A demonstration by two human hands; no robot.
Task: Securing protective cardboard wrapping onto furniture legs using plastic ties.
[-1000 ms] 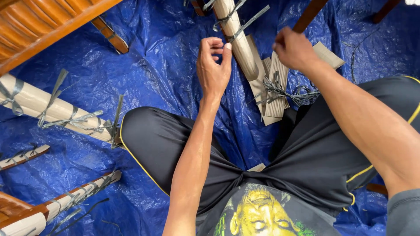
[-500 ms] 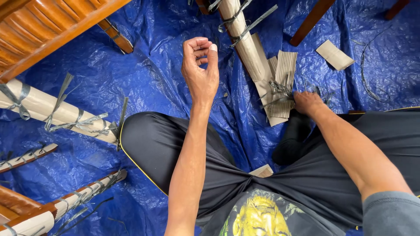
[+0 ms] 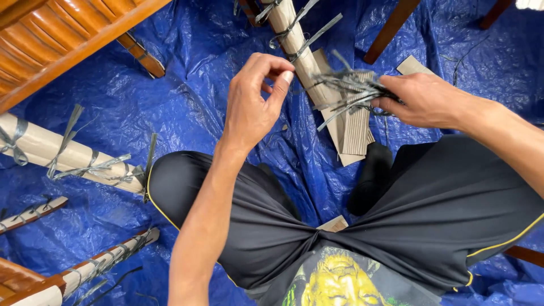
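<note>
I sit on a blue tarp (image 3: 187, 102) in black shorts. My right hand (image 3: 419, 99) grips a bundle of grey plastic strips (image 3: 348, 90) and holds it above pieces of corrugated cardboard (image 3: 354, 127). My left hand (image 3: 255, 102) is raised in front of me, thumb and fingers pinched close together; whether a thin strip sits between them I cannot tell. Just beyond both hands lies a cardboard-wrapped furniture leg (image 3: 294, 39) bound with grey strips.
A wooden furniture frame (image 3: 62, 34) fills the top left. Another wrapped leg tied with strips (image 3: 68, 153) lies at left, more wrapped pieces (image 3: 96, 266) at bottom left. Bare brown wooden legs (image 3: 394, 28) stand at the top right. A small cardboard piece (image 3: 334, 224) lies between my legs.
My right hand dropped to the cardboard pile, took up a bundle of grey strips and lifted it. My left hand stayed raised, fingers pinched.
</note>
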